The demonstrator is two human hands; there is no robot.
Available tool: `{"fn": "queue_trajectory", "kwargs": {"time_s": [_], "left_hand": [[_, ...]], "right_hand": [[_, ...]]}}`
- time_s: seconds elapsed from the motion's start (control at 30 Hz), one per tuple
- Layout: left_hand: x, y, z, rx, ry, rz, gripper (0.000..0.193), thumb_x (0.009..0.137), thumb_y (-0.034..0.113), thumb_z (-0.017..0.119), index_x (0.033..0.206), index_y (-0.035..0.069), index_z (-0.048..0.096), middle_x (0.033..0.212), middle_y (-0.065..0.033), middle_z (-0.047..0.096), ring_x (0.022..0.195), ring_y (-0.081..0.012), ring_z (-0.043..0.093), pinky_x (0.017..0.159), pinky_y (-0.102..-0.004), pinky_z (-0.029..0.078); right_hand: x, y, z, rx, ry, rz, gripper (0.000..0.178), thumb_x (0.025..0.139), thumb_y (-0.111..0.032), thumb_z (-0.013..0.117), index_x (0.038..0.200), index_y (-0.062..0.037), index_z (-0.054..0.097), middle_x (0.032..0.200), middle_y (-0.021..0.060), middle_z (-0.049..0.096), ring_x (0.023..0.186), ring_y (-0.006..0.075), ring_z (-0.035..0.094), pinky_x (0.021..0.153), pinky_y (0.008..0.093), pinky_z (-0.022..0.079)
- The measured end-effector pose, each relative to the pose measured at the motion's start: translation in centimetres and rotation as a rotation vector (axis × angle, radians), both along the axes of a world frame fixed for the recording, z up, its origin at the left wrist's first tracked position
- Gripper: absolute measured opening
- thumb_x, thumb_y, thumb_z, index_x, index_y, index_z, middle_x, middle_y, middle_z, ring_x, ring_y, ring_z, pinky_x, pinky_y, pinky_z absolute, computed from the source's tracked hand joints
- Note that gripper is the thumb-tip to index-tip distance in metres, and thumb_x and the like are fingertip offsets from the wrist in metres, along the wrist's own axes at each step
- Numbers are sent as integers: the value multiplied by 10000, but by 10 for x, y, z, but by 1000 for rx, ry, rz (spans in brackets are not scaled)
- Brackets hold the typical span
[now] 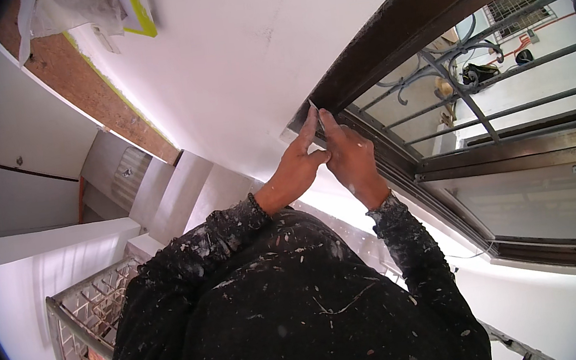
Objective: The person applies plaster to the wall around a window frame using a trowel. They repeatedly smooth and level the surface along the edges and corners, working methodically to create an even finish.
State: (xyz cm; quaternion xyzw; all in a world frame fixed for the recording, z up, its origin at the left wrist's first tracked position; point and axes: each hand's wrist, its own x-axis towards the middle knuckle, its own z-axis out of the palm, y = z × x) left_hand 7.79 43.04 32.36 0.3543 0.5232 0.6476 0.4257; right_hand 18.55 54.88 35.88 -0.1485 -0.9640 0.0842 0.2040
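Panels (29,118), pale and one bearing a round knob, stand at far left. Farther right, the left hand (294,168) slants up and rightward from a paint-flecked cuff, index finger extended, thumb reaching toward its partner. Between the two index fingertips, at the lower corner of the dark window frame (420,27), a thin pale blade (313,104) shows; I cannot tell which hand grips it. Beside it, the right hand (352,161) angles up and leftward, index straight. Rightmost is a metal grille (465,97).
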Motion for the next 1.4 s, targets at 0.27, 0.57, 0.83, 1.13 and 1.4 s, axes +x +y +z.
{"fn": "queue_trajectory", "kwargs": {"time_s": [0.27, 0.57, 0.83, 1.13, 1.4], "left_hand": [[3, 2, -4, 59, -129, -2, 867, 905, 24, 538, 1626, -12, 58, 1711, -190, 89, 1580, -276, 111, 1264, -356, 135], [-7, -9, -3, 12, 362, 160, 839, 872, -17, 555, 1611, -22, 157, 1435, -231, 537, 1384, -346, 451, 1151, -417, 349], [-33, 10, -14, -128, 1210, 170, 889, 865, 54, 560, 1587, -76, 59, 947, -275, 691, 724, -414, 679, 648, -517, 540], [-20, -8, -60, -357, 1030, -155, 777, 954, 126, 563, 1584, -61, 150, 1003, -278, 696, 714, -385, 693, 668, -483, 559], [-4, 1, -34, 92, 600, 247, 584, 1054, 186, 511, 1541, -73, 320, 1416, -295, 481, 1284, -396, 520, 1085, -432, 422]], "right_hand": [[1, 3, -4, 32, 12, 5, 610, 804, -43, 689, 1397, -87, 553, 860, 130, 700, 768, 306, 719, 648, 409, 583], [20, 2, -21, -212, -9, -69, 464, 896, -78, 647, 1356, -48, 591, 984, 206, 725, 873, 397, 713, 766, 446, 578], [48, -34, -32, -586, 25, -352, 393, 969, -176, 630, 1320, 2, 622, 1226, 286, 679, 1181, 391, 660, 1013, 409, 489], [60, -41, -14, -480, 157, -326, 385, 977, -206, 637, 1316, -22, 628, 1146, 260, 710, 1007, 418, 713, 863, 428, 559], [15, -13, -10, -274, 67, -121, 366, 965, -94, 618, 1328, -45, 629, 1070, 222, 730, 937, 380, 727, 786, 426, 581]]}}
